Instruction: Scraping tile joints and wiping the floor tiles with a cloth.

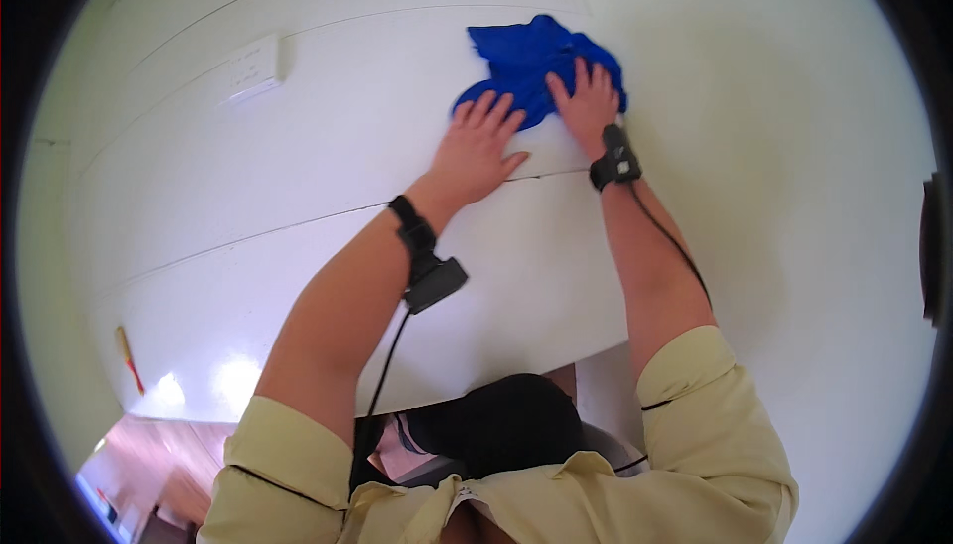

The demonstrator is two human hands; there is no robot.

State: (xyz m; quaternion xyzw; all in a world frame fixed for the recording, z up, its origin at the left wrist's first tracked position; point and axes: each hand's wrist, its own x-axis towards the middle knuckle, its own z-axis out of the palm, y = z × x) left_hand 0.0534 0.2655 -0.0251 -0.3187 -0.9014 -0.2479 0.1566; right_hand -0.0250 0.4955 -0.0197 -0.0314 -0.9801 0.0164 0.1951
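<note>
A blue cloth (521, 52) lies crumpled and partly spread on a white panelled surface (313, 149), close to where that surface meets a plain white wall on the right. My left hand (476, 146) rests palm down with spread fingers, its fingertips on the cloth's lower left edge and its thumb out to the right. Farther right, my right hand (588, 101) lies flat over the cloth's right part, fingers apart. Neither hand closes around the fabric. What lies beneath the palms is hidden.
A black strap with a small device (435, 283) sits on my left wrist, and another (616, 160) on my right; cables trail from both. To the upper left is a white rectangular box (255, 67). A slim brush-like tool (129, 360) with a red part lies at far left.
</note>
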